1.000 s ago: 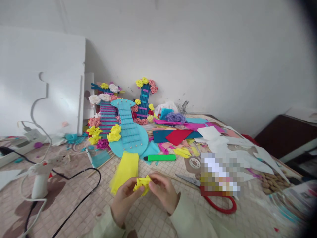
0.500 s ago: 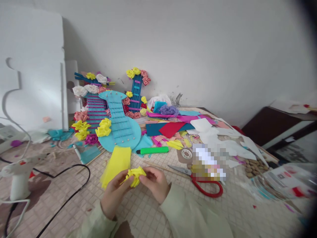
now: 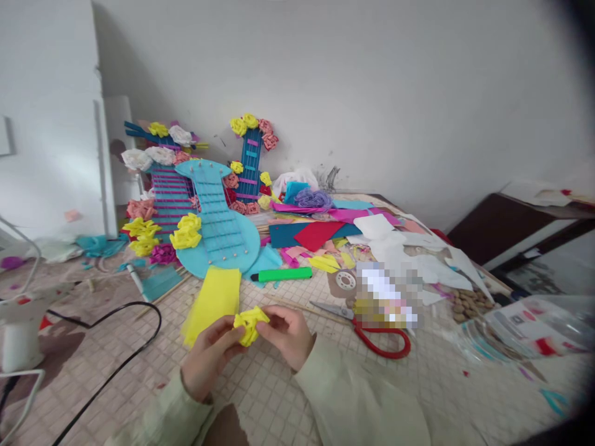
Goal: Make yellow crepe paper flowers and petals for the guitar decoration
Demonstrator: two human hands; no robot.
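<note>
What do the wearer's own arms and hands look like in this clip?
The left hand and right hand are both bare, with nothing visibly worn on the fingers. The left sleeve and right sleeve are long, loose and pale greenish-cream, softly creased and reaching about to the wrists. No print or marking shows on the fabric.

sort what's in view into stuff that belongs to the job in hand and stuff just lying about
In hand:
- folded yellow piece, held by left hand and right hand
- yellow sheets, probably matching material

Lying about, apparently:
- green marker
- purple yarn
- red-handled scissors, white glue gun: untouched, though possibly useful
</note>
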